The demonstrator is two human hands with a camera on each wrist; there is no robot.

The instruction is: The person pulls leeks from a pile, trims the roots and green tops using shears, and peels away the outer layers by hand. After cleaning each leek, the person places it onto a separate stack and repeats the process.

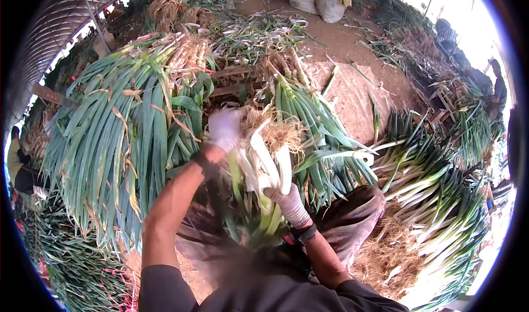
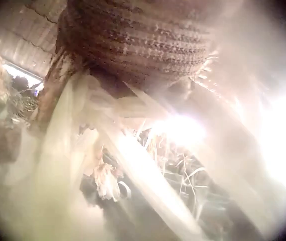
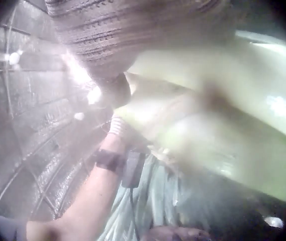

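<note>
My right hand (image 1: pixel 289 203), in a knitted glove, grips several leeks (image 1: pixel 271 163) in front of my lap, thumb across their pale stems. Their white ends and shaggy tan roots (image 1: pixel 281 134) point away from me. My gloved left hand (image 1: pixel 225 129) is motion-blurred just left of those roots. In the left wrist view the left glove (image 2: pixel 138 45) stands close over pale stems and loose sheaths (image 2: pixel 143 175); its fingers are mostly hidden, and I cannot tell what they hold. The right wrist view shows the right glove (image 3: pixel 108 40) against blurred pale green stems (image 3: pixel 223 115).
A large heap of untrimmed leeks (image 1: pixel 118 136) rises on the left, and another bundle (image 1: pixel 300 108) lies ahead. White-stemmed leeks (image 1: pixel 435 202) are spread on the right beside a pile of root trimmings (image 1: pixel 388 251). Filled sacks (image 1: pixel 325 3) stand at the back.
</note>
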